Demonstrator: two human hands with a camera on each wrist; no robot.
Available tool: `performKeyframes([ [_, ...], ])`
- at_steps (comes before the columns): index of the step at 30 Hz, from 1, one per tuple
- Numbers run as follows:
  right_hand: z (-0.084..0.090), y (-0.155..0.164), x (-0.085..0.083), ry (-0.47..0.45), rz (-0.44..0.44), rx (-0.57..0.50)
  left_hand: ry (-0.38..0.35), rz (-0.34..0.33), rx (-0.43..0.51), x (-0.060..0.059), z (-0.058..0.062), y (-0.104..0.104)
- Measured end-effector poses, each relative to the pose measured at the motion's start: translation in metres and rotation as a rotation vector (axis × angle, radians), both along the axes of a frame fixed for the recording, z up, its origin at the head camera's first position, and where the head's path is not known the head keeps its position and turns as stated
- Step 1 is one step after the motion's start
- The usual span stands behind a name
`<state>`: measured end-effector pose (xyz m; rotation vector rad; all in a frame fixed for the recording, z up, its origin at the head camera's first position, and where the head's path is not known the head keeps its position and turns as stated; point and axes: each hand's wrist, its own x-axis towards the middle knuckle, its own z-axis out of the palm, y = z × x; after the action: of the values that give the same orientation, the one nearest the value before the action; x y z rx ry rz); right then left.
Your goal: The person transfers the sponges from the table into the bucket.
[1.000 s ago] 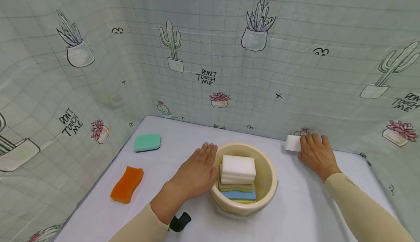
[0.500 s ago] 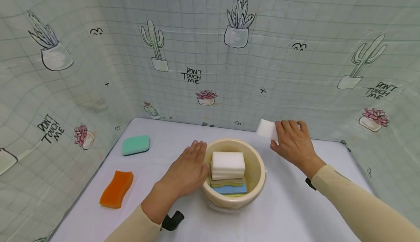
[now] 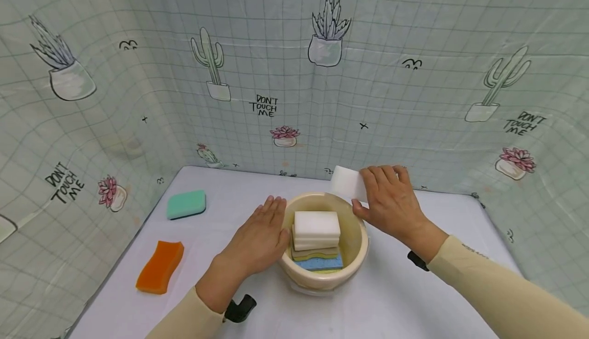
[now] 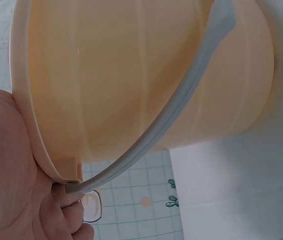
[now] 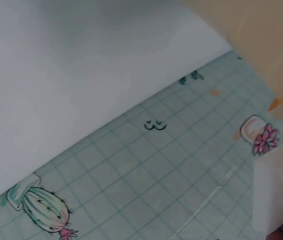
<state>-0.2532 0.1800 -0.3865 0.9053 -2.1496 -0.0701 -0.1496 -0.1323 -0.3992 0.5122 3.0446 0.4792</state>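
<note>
A cream bucket stands on the white table with a stack of sponges inside. White sponges top the stack; beige-yellow and blue ones show beneath. My left hand rests against the bucket's left rim with its fingers straight. In the left wrist view, that hand touches the rim beside the grey handle. My right hand grips a white sponge just above the bucket's back right rim. Only the edge of that sponge and a few fingertips show in the right wrist view.
A green sponge lies at the table's back left, and an orange sponge lies nearer on the left. A patterned curtain hangs behind and around the white table.
My right hand has lifted the white sponge from the table's back right and carried it left to the bucket's rim. The left hand stays at the bucket; the head view has shifted slightly.
</note>
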Motion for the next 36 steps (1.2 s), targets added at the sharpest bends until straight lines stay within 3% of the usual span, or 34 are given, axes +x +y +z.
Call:
performKeyframes([
  [13,0.011,-0.035,0.038,-0.183,0.079,0.011,0.021,-0.003,0.005,-0.001,-0.002,-0.002],
  [23,0.008,-0.047,0.07,-0.259,0.167,0.072,0.011,0.006,0.014,0.0,-0.002,-0.002],
  [36,-0.003,-0.042,0.074,-0.229,0.201,0.117,0.02,-0.004,0.015,0.0,-0.002,-0.001],
])
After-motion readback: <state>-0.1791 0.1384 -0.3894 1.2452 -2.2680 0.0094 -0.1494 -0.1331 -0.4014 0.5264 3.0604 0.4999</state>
